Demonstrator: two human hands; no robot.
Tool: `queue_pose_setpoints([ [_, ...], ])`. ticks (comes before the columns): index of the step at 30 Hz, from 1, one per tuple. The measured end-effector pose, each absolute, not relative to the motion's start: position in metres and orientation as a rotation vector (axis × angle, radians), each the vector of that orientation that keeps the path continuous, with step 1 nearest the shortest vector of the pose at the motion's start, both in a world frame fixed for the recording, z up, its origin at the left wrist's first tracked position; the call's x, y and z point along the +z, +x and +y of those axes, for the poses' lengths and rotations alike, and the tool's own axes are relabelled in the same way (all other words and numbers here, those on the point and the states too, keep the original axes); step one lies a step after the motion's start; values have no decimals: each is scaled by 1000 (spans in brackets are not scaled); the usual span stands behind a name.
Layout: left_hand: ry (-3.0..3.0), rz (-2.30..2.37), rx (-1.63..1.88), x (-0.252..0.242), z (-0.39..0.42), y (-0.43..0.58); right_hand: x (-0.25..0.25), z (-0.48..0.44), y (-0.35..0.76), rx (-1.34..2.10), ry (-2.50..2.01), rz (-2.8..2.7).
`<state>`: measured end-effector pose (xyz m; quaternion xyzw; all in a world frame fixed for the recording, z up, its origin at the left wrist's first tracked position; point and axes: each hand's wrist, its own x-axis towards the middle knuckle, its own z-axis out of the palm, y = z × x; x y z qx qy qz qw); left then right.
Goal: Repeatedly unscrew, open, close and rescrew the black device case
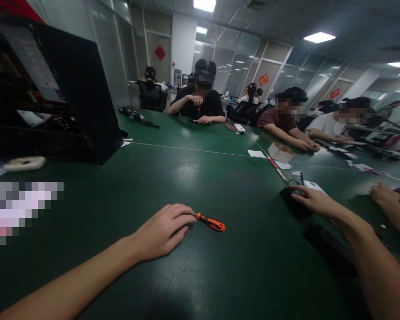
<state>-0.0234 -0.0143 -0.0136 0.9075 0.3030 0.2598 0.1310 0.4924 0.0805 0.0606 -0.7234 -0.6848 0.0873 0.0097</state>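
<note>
I am looking at a small screwdriver (pixel 210 222) lying flat on the green table (pixel 226 178). Its orange handle with black bands is pointing right, and its shaft end is lying under the fingertips of my left hand (pixel 163 231). Well to the right, a low black object (pixel 288 200) is sitting on the same surface, half hidden under my right hand (pixel 315 201). I am not making out what it is.

An office used as a shared workroom: a long green table (pixel 220 178) runs ahead of the left hand (pixel 163 231), with 3 people (pixel 200 104) seated beyond it and to its right. Behind them stand glass partitions (pixel 240 62) and office chairs (pixel 151 95), under ceiling light panels (pixel 319 37).
</note>
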Motion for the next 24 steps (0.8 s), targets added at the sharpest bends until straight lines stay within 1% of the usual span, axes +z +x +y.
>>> queue_pose_setpoints([
  [5, 2657, 845, 756, -13, -16, -24, 60, 85, 499, 283, -2194, -2131],
  [12, 2643, 837, 748, -13, -16, -25, 48, 80, 500, 121, -2175, -2071],
  [15, 2637, 834, 758, -13, -16, -26, 54, 77, 504, 98, -2154, -2046],
  [17, 2632, 831, 757, -12, -16, -26, 61, 77, 507, 19, -2125, -2043],
  [20, 2631, 825, 749, -11, -16, -25, 67, 86, 508, -126, -2030, -2111],
  [24, 2632, 820, 747, -11, -15, -25, 58, 103, 501, -192, -1899, -2295],
])
